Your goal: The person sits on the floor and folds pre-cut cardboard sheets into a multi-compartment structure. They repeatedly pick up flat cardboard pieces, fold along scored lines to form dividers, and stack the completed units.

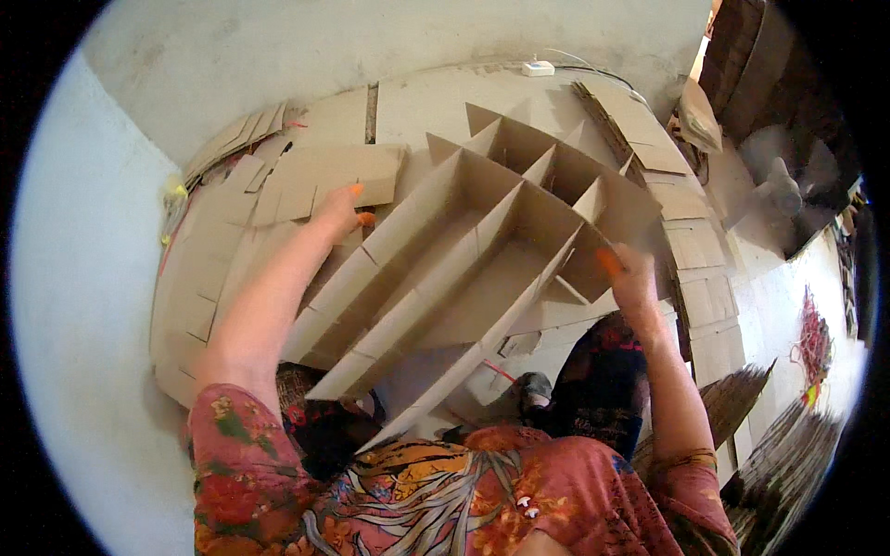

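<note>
Apparently mid-slotting, the right hand (633,280) pinches the brown cardboard grid (454,271); the parted left hand (341,208) likely needs a flat brown strip (289,191).

Head cam: L one of a head-worn fisheye pair, upright, not mirrored. Looks steeply down & a bit fwd from above the patterned shirt (436,500), v. close at btm edge. Forearms enter from below; L hand (341,208) & R hand (634,278) sit approx mid-ht, near, w/ the cardboard grid (464,264) betw. them. Beyond: counter (445,104), then back wall (389,46) up top. Straight edges bow toward the dark circ. rim; floor (788,310) shows far R.
</note>
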### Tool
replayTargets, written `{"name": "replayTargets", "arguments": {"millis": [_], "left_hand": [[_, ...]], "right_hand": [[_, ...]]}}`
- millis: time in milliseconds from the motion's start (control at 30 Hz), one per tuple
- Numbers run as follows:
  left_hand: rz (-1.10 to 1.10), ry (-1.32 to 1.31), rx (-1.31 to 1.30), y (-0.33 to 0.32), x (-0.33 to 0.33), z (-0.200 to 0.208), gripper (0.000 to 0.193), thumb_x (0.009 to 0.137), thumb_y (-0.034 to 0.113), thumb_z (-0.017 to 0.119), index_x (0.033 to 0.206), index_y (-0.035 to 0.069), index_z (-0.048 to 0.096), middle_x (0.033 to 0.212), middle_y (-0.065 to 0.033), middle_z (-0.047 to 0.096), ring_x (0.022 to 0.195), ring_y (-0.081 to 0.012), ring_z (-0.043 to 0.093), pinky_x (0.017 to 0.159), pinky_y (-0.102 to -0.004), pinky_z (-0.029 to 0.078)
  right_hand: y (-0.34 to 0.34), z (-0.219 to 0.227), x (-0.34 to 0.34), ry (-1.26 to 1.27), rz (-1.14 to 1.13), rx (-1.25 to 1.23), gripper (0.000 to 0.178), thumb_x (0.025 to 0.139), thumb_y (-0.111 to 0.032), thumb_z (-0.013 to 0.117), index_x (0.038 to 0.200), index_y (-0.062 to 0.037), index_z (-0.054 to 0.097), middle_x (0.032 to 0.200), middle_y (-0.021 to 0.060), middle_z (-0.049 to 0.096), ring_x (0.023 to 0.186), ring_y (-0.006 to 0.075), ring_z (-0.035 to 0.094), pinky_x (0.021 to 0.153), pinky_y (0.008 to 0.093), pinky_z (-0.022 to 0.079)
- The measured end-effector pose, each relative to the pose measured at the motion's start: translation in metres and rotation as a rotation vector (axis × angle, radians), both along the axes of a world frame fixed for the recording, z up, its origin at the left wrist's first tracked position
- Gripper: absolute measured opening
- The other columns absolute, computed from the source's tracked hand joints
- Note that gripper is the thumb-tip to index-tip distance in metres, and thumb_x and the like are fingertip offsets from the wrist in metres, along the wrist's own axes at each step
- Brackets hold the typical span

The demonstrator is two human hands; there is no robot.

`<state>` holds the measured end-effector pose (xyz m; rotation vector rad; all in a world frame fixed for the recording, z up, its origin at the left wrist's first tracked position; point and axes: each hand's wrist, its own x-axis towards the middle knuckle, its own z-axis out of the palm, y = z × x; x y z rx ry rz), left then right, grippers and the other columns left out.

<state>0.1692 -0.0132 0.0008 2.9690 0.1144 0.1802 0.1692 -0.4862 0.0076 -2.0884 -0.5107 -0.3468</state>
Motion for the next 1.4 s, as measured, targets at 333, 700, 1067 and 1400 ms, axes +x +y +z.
{"name": "replayTargets", "arguments": {"millis": [333,700,1067,1400], "left_hand": [[0.116,-0.185,0.005,0.028,0.033,-0.005,0.025,0.087,0.022,0.048,0.099,0.006,0.064,0.085,-0.0251,0.06,0.081,-0.0373,0.059,0.072,-0.0449,0.047],[-0.91,-0.554,-0.142,-0.17,-0.081,0.112,0.033,0.083,-0.002,0.051,0.115,0.001,0.058,0.125,-0.0147,0.053,0.116,-0.0296,0.05,0.098,-0.0344,0.04],[-0.053,-0.424,-0.927,-0.062,0.007,0.107,0.045,0.085,0.02,0.064,0.122,-0.001,0.05,0.091,-0.0087,0.061,0.079,-0.0134,0.057,0.07,-0.0277,0.048],[-0.075,-0.195,-1.136,-0.061,0.02,0.082,0.029,0.084,0.016,0.063,0.102,-0.006,0.06,0.09,-0.0085,0.065,0.082,-0.0121,0.06,0.075,-0.0248,0.049]], "right_hand": [[0.011,0.019,0.007,-0.016,-0.128,0.032,0.03,0.083,-0.012,0.065,0.109,0.0004,0.06,0.083,0.0123,0.066,0.073,0.014,0.059,0.068,0.0279,0.048],[0.077,0.111,-0.035,0.686,0.28,1.076,0.025,0.087,-0.016,0.058,0.103,0.0038,0.058,0.101,0.0119,0.064,0.087,0.0197,0.062,0.074,0.0315,0.051],[0.028,0.092,-0.075,-0.034,0.03,0.375,0.015,0.085,-0.007,0.06,0.097,-0.0001,0.066,0.085,0.0003,0.066,0.079,0.0073,0.056,0.07,0.0233,0.045],[0.028,0.09,-0.077,-0.03,-0.003,0.154,0.014,0.085,-0.006,0.061,0.096,0.0015,0.065,0.072,-0.0015,0.062,0.069,0.005,0.05,0.062,0.0228,0.043]]}}
